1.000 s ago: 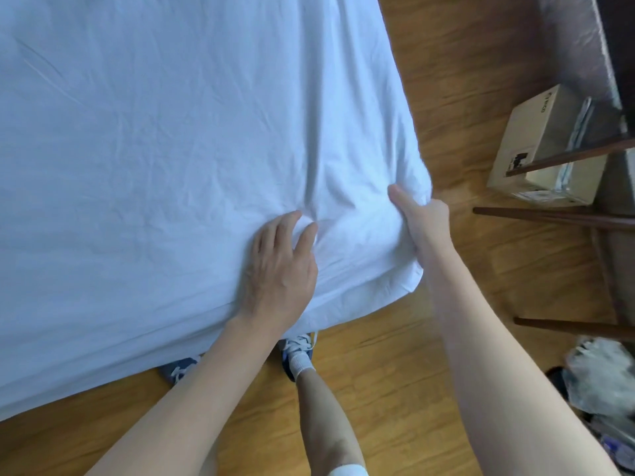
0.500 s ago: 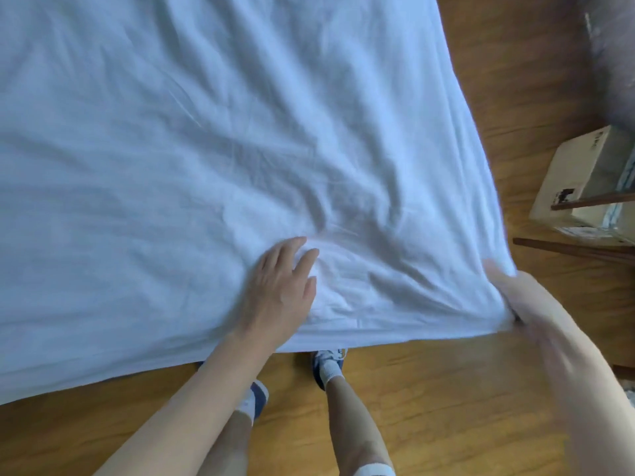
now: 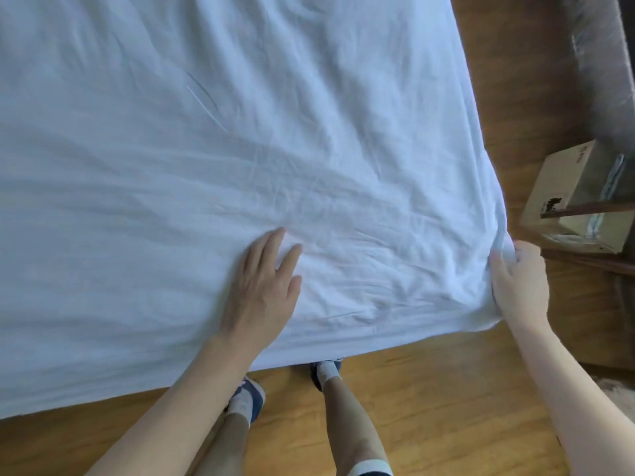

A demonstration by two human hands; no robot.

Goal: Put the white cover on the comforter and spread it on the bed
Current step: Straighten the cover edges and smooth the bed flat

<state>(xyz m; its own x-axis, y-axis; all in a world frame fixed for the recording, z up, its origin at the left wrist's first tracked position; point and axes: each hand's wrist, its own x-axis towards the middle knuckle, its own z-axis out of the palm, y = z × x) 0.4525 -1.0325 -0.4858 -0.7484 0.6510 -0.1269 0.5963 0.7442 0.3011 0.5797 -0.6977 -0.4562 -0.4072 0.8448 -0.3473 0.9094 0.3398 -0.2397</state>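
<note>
The white covered comforter (image 3: 206,149) lies spread over the bed and fills most of the view, wrinkled near its near right corner. My left hand (image 3: 264,286) rests flat on it close to the near edge, fingers apart, pressing the fabric. My right hand (image 3: 519,283) grips the near right corner of the comforter, fingers curled around bunched cloth, holding it just off the bed's corner. The bed itself is hidden under the fabric.
Wooden floor (image 3: 429,407) runs along the near edge and the right side. A cardboard box (image 3: 580,187) sits to the right beside dark wooden furniture legs (image 3: 591,207). My legs and shoes (image 3: 326,372) stand against the near edge.
My right hand has pulled the comforter's corner outward to the right and towards me, and the fabric now lies wider and flatter. My left hand stays pressed in the same spot.
</note>
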